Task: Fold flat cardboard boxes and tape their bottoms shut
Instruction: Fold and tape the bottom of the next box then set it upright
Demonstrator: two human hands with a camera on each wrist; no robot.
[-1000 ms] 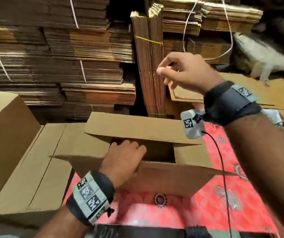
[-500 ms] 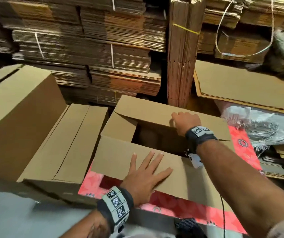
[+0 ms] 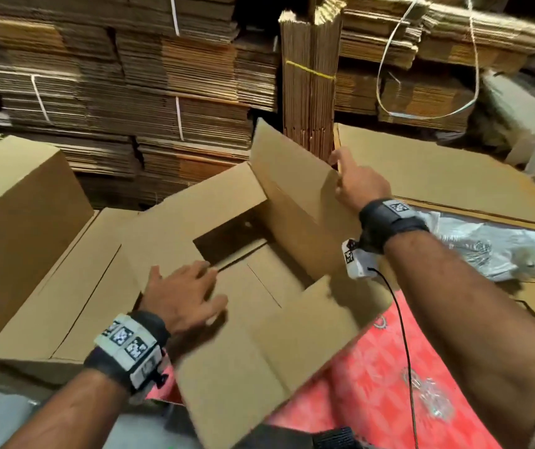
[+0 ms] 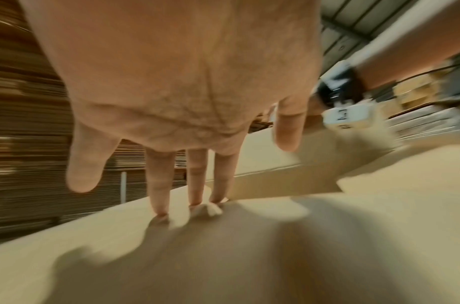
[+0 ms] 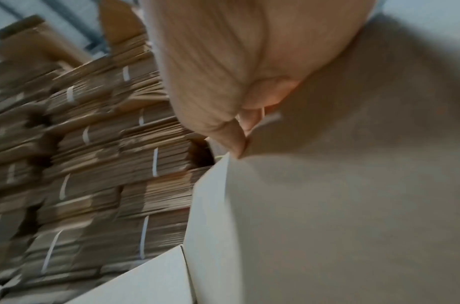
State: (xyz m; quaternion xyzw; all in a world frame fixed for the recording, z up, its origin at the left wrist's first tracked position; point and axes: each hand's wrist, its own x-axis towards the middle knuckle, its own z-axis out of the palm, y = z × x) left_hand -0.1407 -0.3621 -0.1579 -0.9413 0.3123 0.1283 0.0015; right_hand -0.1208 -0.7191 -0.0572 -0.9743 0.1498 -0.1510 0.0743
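Note:
An unsealed brown cardboard box (image 3: 259,351) lies in front of me on a red patterned mat, its flaps partly folded over a dark opening. My left hand (image 3: 182,293) is spread flat on the near flap (image 4: 223,257), fingertips pressing down beside the opening. My right hand (image 3: 357,183) grips the outer edge of the tall right-hand flap (image 3: 292,183), which stands tilted upward. In the right wrist view my right hand (image 5: 236,133) pinches the edge of that flap (image 5: 353,205), with some fingers hidden behind the board.
A built box (image 3: 10,222) stands at the left with a flat box (image 3: 65,286) beside it. Strapped stacks of flat cardboard (image 3: 130,92) and an upright bundle (image 3: 310,92) fill the back. A loose sheet (image 3: 438,176) and a silvery bag (image 3: 493,251) lie to the right.
My right hand came down from mid-air onto the far flap, then took its edge and raised it. My left hand stayed pressed on the near flap while the box turned.

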